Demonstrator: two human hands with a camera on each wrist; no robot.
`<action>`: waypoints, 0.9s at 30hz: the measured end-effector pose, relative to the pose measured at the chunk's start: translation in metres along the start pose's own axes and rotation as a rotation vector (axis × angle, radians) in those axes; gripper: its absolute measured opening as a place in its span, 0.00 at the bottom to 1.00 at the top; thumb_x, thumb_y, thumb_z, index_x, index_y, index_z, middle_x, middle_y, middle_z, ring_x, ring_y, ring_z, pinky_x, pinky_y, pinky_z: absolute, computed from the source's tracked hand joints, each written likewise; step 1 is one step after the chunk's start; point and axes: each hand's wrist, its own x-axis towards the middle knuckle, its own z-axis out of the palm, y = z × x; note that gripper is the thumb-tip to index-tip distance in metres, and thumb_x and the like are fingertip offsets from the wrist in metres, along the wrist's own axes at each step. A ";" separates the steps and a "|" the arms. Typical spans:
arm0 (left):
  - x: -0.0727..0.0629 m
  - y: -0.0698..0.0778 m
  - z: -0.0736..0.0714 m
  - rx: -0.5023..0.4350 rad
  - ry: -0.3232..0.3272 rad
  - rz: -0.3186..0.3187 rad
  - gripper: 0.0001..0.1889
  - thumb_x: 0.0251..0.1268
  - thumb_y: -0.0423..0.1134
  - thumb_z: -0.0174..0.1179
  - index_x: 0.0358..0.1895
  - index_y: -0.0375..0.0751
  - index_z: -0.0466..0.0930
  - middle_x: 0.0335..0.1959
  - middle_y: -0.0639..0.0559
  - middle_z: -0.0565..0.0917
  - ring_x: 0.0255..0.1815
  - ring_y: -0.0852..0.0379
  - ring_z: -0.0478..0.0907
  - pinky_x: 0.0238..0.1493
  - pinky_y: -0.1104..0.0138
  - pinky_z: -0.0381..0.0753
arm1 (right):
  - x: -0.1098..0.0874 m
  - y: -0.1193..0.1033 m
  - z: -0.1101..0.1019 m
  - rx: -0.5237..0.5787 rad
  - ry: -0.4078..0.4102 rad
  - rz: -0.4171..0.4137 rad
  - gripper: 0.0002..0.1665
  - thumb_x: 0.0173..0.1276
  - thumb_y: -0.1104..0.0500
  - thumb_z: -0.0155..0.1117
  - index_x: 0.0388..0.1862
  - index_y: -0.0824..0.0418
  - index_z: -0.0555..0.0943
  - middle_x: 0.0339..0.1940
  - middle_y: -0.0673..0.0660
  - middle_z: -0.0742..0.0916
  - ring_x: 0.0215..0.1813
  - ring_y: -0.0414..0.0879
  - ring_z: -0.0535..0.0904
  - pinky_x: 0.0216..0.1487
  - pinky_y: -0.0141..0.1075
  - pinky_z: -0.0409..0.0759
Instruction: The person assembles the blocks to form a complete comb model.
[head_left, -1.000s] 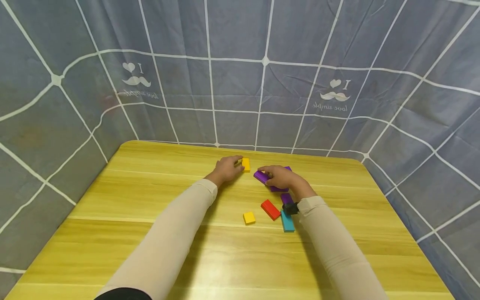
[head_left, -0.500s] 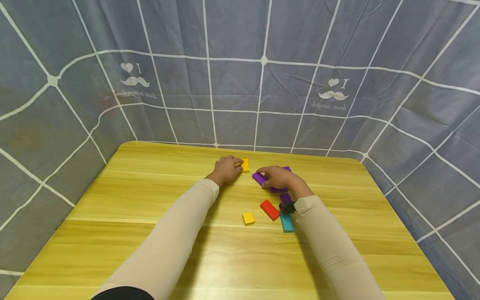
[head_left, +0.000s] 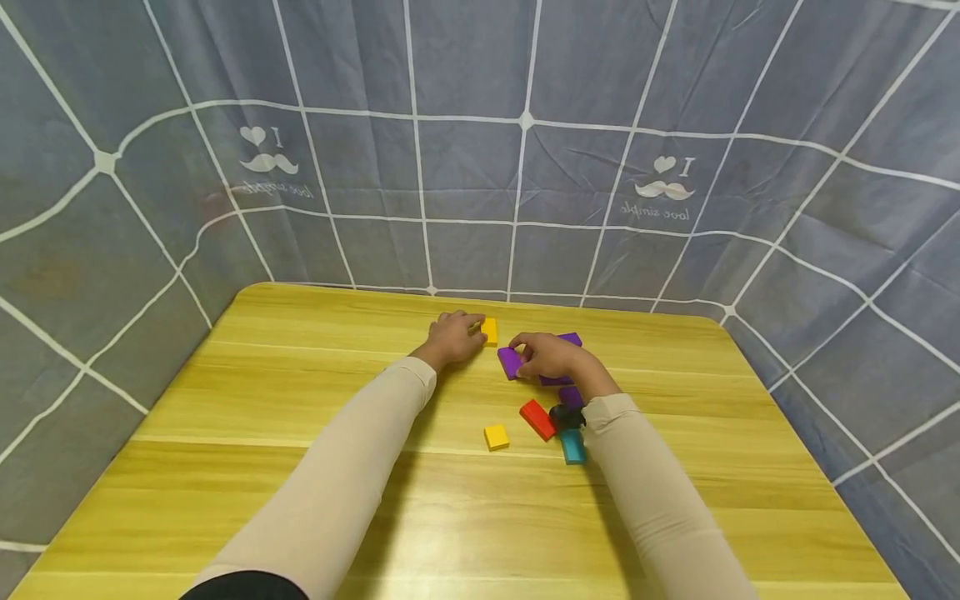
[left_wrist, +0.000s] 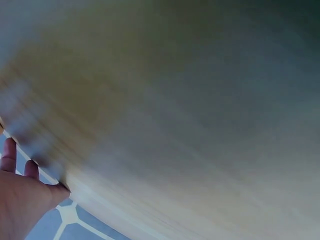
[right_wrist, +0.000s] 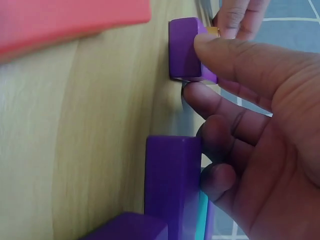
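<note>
Head view: a blue-grey fabric curtain (head_left: 472, 167) with white grid lines is hanging behind and beside a yellow wood-grain tabletop (head_left: 262, 417). Over this surface, a left beige sleeve (head_left: 337, 467) and a right beige sleeve (head_left: 667, 492) are extending. The left hand (head_left: 452, 337) is touching the left side of a yellow rectangular block (head_left: 490, 332) near the far edge; whether its fingers are pinching the block, one cannot tell. The right hand (head_left: 551, 357) is pinching a purple rectangular block (head_left: 507, 363) between thumb and forefinger, near the yellow one but apart from it; in the right wrist view, the remaining fingers are curling. Below the right wrist, a black device (head_left: 567, 417) is partly covering a red rectangular block (head_left: 537, 419), a teal rectangular block (head_left: 573, 447) and a short purple block (head_left: 571, 397). Smallest, a yellow square block (head_left: 496, 437) is lying left of the red one, well apart from both hands.
</note>
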 end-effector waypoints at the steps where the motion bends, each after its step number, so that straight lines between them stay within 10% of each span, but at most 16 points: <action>1: 0.000 0.000 0.000 0.011 -0.006 -0.004 0.27 0.76 0.50 0.51 0.73 0.48 0.68 0.70 0.42 0.70 0.67 0.38 0.64 0.67 0.44 0.60 | 0.001 0.000 0.001 0.011 0.000 0.000 0.28 0.68 0.61 0.67 0.66 0.60 0.73 0.45 0.58 0.84 0.44 0.49 0.79 0.52 0.43 0.78; 17: -0.002 0.000 -0.002 0.034 -0.032 -0.012 0.27 0.74 0.53 0.51 0.73 0.51 0.70 0.68 0.44 0.70 0.65 0.39 0.63 0.68 0.43 0.58 | 0.002 -0.002 0.008 0.037 0.045 0.028 0.28 0.67 0.58 0.68 0.65 0.60 0.74 0.48 0.59 0.84 0.47 0.50 0.80 0.55 0.45 0.78; 27: -0.002 -0.002 -0.002 0.024 -0.031 0.005 0.25 0.76 0.50 0.49 0.72 0.51 0.70 0.68 0.44 0.70 0.65 0.39 0.63 0.67 0.44 0.59 | 0.004 -0.003 0.012 0.109 0.063 0.025 0.27 0.67 0.61 0.68 0.64 0.62 0.74 0.41 0.57 0.83 0.37 0.47 0.77 0.37 0.34 0.77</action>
